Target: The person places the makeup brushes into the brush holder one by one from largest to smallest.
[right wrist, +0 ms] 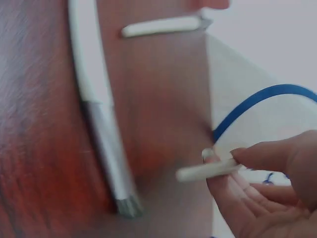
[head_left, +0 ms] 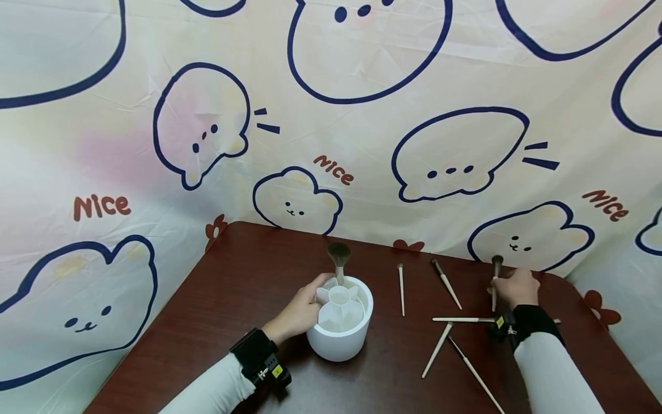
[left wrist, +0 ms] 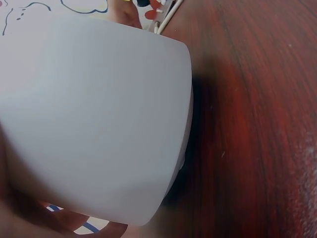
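My left hand (head_left: 301, 307) grips the side of a white round brush holder (head_left: 338, 346) with a divided insert. One makeup brush (head_left: 339, 256), its dark fluffy bristles upward, stands in the back compartment. In the left wrist view the holder's smooth wall (left wrist: 104, 114) fills much of the picture. Over the far right of the table, my right hand (head_left: 517, 287) pinches another makeup brush (head_left: 497, 267) by its pale handle, dark bristles up. The right wrist view has the handle (right wrist: 198, 172) between thumb and fingers, its end pointing out over the tabletop.
Between the hands, several makeup brushes lie on the dark wooden table (head_left: 248, 270): a thin one (head_left: 401, 290), a dark-tipped one (head_left: 447, 284), one crosswise (head_left: 460, 319) under the right wrist, and two nearer the front. A patterned cloth (head_left: 362, 144) hangs behind.
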Action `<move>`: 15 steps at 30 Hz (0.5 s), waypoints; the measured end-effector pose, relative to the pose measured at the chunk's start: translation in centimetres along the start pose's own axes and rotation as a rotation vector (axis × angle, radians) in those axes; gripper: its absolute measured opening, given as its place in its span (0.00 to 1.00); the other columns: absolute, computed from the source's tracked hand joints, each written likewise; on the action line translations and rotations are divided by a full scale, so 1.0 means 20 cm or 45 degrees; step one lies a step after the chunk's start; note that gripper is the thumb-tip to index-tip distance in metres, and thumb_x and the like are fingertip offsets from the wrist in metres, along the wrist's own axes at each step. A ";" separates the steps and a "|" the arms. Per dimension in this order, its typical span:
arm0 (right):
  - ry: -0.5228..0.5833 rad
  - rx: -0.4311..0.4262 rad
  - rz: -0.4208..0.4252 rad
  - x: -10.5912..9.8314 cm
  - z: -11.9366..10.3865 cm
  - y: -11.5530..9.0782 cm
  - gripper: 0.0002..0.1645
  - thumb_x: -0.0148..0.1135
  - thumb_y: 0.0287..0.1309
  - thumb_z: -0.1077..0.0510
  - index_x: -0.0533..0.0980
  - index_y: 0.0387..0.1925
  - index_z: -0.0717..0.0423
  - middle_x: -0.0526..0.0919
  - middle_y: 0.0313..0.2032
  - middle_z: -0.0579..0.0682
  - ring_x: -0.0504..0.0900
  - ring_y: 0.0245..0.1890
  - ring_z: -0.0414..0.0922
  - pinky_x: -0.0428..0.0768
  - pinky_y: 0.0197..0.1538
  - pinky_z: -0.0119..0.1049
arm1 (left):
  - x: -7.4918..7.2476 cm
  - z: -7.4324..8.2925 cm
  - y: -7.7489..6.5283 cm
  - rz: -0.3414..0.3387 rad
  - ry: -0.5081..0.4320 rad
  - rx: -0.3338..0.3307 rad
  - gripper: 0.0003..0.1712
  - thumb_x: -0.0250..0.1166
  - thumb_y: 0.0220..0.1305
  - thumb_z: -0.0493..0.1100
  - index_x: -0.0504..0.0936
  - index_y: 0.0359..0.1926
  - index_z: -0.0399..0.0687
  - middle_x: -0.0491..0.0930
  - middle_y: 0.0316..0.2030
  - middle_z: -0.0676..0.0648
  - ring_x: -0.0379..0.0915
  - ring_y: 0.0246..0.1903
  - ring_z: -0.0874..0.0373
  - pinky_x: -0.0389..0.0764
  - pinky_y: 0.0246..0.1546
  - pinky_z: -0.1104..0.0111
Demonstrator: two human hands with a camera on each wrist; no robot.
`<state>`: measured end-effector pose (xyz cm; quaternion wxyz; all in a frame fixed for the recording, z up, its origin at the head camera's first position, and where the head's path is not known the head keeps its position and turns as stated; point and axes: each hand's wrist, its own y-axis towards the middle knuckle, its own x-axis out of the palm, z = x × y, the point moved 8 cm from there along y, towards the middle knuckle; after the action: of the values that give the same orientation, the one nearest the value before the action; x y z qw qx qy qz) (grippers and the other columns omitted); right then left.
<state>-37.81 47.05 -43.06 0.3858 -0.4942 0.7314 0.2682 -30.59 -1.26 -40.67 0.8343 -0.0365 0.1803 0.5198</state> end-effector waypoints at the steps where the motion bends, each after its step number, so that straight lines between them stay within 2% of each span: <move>1: 0.022 -0.045 -0.012 0.00 -0.03 -0.01 0.22 0.54 0.59 0.58 0.72 0.42 0.78 0.80 0.32 0.69 0.73 0.37 0.65 0.74 0.30 0.48 | 0.00 0.00 0.00 0.001 -0.001 -0.003 0.39 0.44 0.51 0.20 0.63 0.65 0.47 0.71 0.56 0.43 0.63 0.54 0.54 0.67 0.54 0.52; 3: 0.069 -0.140 -0.040 -0.01 -0.09 -0.01 0.21 0.53 0.61 0.58 0.73 0.45 0.76 0.81 0.33 0.67 0.74 0.37 0.63 0.75 0.32 0.48 | 0.00 0.00 0.00 0.002 -0.002 -0.008 0.39 0.44 0.51 0.20 0.63 0.65 0.47 0.70 0.56 0.43 0.63 0.55 0.54 0.66 0.54 0.51; 7: 0.228 -0.321 -0.083 -0.02 -0.23 -0.05 0.23 0.52 0.64 0.58 0.69 0.51 0.77 0.78 0.40 0.69 0.78 0.38 0.58 0.79 0.36 0.45 | -0.01 0.01 0.00 0.003 0.011 0.004 0.39 0.44 0.50 0.20 0.62 0.65 0.46 0.70 0.57 0.42 0.62 0.55 0.53 0.66 0.55 0.51; 8: 0.308 -0.351 -0.078 -0.02 -0.25 -0.05 0.24 0.54 0.63 0.58 0.69 0.51 0.76 0.77 0.39 0.67 0.79 0.37 0.55 0.80 0.35 0.43 | -0.01 0.01 0.00 0.004 0.015 0.008 0.39 0.44 0.50 0.20 0.62 0.65 0.46 0.70 0.57 0.41 0.62 0.55 0.53 0.66 0.55 0.51; 11: 0.423 -0.409 -0.055 -0.04 -0.36 -0.09 0.26 0.55 0.64 0.56 0.66 0.53 0.75 0.74 0.40 0.65 0.78 0.38 0.53 0.81 0.35 0.38 | -0.02 0.02 -0.01 0.006 0.024 0.012 0.39 0.44 0.51 0.21 0.63 0.65 0.46 0.70 0.57 0.41 0.62 0.56 0.53 0.66 0.54 0.51; 14: 0.536 -0.472 -0.050 -0.06 -0.49 -0.17 0.24 0.54 0.65 0.55 0.67 0.52 0.72 0.74 0.39 0.65 0.79 0.38 0.53 0.81 0.36 0.35 | -0.01 0.02 -0.01 -0.001 0.020 0.004 0.37 0.45 0.52 0.21 0.62 0.65 0.46 0.70 0.57 0.41 0.63 0.55 0.53 0.67 0.54 0.51; 15: 0.532 -0.492 -0.054 -0.07 -0.55 -0.22 0.23 0.52 0.66 0.55 0.67 0.52 0.71 0.74 0.40 0.68 0.79 0.39 0.54 0.81 0.38 0.37 | -0.01 0.02 -0.01 -0.002 0.018 0.001 0.37 0.45 0.53 0.21 0.62 0.65 0.46 0.70 0.56 0.41 0.63 0.55 0.53 0.67 0.54 0.52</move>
<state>-36.79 37.64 -35.88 0.1308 -0.6184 0.7199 0.2866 -30.38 -1.38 -40.21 0.8335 -0.0400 0.1862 0.5187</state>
